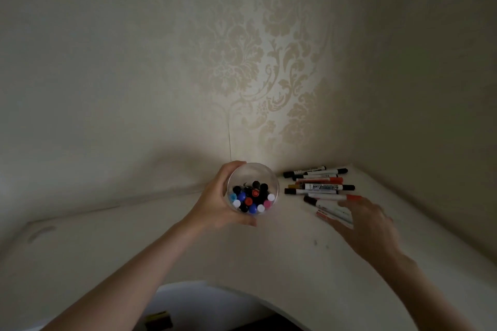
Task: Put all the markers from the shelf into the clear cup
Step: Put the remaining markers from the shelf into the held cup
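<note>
Many markers (318, 185) left on shelf (161, 244) | left hand (215, 204) grips cup (252, 188) | right hand (368, 223) spread wide, 3 o'clock of cup | next: pinch nearest marker.

Both bare arms were stretched forward. The left hand (215, 201) was wrapped round the side of the cup (252, 188), thumb near the bottom, fingers (236, 164) curled over the far rim. The right hand (368, 220) was blurry, palm down, fingers spread loose and holding nothing.
</note>
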A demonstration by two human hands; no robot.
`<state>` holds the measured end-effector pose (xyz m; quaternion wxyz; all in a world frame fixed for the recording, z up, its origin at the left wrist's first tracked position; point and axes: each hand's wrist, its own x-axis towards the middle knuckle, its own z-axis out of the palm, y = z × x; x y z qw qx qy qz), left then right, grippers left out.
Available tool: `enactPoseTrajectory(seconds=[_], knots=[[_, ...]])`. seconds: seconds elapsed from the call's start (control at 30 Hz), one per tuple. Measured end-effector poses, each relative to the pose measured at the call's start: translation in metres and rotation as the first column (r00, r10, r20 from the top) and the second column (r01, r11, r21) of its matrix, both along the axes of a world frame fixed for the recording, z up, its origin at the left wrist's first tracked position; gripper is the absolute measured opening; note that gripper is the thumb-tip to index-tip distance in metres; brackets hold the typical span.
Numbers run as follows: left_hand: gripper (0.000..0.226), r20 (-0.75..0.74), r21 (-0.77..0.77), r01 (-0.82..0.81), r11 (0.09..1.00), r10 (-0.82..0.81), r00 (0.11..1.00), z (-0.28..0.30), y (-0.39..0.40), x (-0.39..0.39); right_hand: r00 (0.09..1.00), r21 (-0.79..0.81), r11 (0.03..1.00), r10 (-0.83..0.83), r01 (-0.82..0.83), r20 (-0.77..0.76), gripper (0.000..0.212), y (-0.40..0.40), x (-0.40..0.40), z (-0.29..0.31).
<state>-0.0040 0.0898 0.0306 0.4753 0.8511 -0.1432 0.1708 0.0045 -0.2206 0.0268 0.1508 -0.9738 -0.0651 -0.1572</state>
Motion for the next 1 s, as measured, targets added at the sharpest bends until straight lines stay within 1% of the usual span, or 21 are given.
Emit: enactPoseTrajectory(seconds=[0.03, 0.07, 0.1, 0.13, 0.23, 0.27, 0.37, 0.43, 0.5, 0.6, 0.67, 0.7, 0.73, 0.8, 0.9, 0.93, 1.0], knots=[[0.114, -0.001, 0.001, 0.000, 1.000, 0.000, 1.000, 0.000, -0.001, 0.001, 0.988, -0.115, 0.992, -0.066, 0.050, -0.141, 0.049, -0.010, 0.002, -0.011], [0.114, -0.002, 0.004, 0.002, 1.000, -0.002, 1.000, 0.000, -0.002, 0.002, 0.971, -0.182, 0.982, -0.099, 0.060, -0.216, 0.053, -0.017, 0.002, -0.022], [0.114, -0.004, 0.006, 0.005, 1.000, -0.005, 1.000, 0.000, -0.003, 0.002, 0.965, -0.197, 0.979, -0.107, 0.060, -0.239, 0.053, -0.021, 0.002, -0.031], [0.114, -0.006, 0.007, 0.007, 1.000, -0.007, 1.000, 0.000, -0.004, 0.003, 0.973, -0.172, 0.984, -0.092, 0.056, -0.214, 0.050, -0.024, 0.002, -0.039], [0.114, -0.016, 0.002, 0.011, 1.000, -0.011, 1.000, 0.000, -0.008, 0.004, 0.995, 0.061, 0.997, -0.035, 0.041, -0.092, 0.033, -0.031, 0.004, -0.053], [0.114, -0.019, 0.001, 0.011, 1.000, -0.011, 1.000, 0.001, -0.009, 0.004, 0.997, 0.098, 0.994, -0.031, 0.038, -0.070, 0.029, -0.032, 0.003, -0.053], [0.113, -0.022, -0.005, 0.007, 1.000, -0.007, 1.000, 0.001, -0.011, 0.003, 1.000, 0.122, 0.992, -0.024, 0.024, -0.007, 0.023, -0.036, 0.001, -0.056], [0.113, -0.016, -0.012, -0.003, 1.000, 0.003, 1.000, 0.000, -0.012, 0.003, 0.999, 0.208, 0.978, 0.003, -0.011, 0.038, 0.020, -0.036, -0.003, -0.049], [0.113, -0.019, -0.029, -0.020, 0.999, 0.019, 1.000, -0.001, -0.013, 0.002, 0.989, 0.356, 0.930, 0.037, -0.086, 0.142, 0.015, -0.032, -0.013, -0.032], [0.111, -0.017, -0.019, -0.032, 0.999, 0.032, 0.999, -0.001, -0.016, 0.002, 0.920, 0.542, 0.810, -0.005, -0.226, 0.391, 0.015, -0.013, -0.044, 0.011], [0.111, -0.016, 0.003, -0.032, 0.999, 0.032, 0.999, -0.001, -0.019, 0.002, 0.882, 0.620, 0.713, -0.006, -0.327, 0.472, 0.014, 0.005, -0.063, 0.040], [0.112, -0.018, 0.011, -0.032, 0.999, 0.032, 0.999, -0.001, -0.020, 0.003, 0.870, 0.631, 0.678, 0.025, -0.377, 0.493, 0.014, 0.014, -0.070, 0.052], [0.112, -0.017, 0.020, -0.033, 0.999, 0.033, 0.999, -0.001, -0.021, 0.003, 0.852, 0.618, 0.659, 0.068, -0.430, 0.520, 0.015, 0.022, -0.074, 0.060], [0.112, -0.006, 0.035, -0.034, 0.999, 0.034, 0.999, 0.000, -0.023, 0.003, 0.797, 0.540, 0.668, 0.134, -0.512, 0.589, 0.013, 0.040, -0.072, 0.067], [0.112, 0.010, 0.043, -0.033, 0.999, 0.032, 0.999, 0.001, -0.026, 0.001, 0.747, 0.392, 0.748, 0.204, -0.536, 0.633, 0.011, 0.069, -0.052, 0.061], [0.111, 0.010, 0.043, -0.031, 0.999, 0.031, 0.999, 0.001, -0.028, 0.000, 0.753, 0.347, 0.779, 0.231, -0.523, 0.616, 0.010, 0.079, -0.043, 0.058], [0.113, 0.013, 0.039, -0.033, 0.999, 0.033, 0.999, 0.001, -0.029, 0.000, 0.796, 0.276, 0.822, 0.308, -0.499, 0.521, 0.016, 0.099, -0.028, 0.054]])
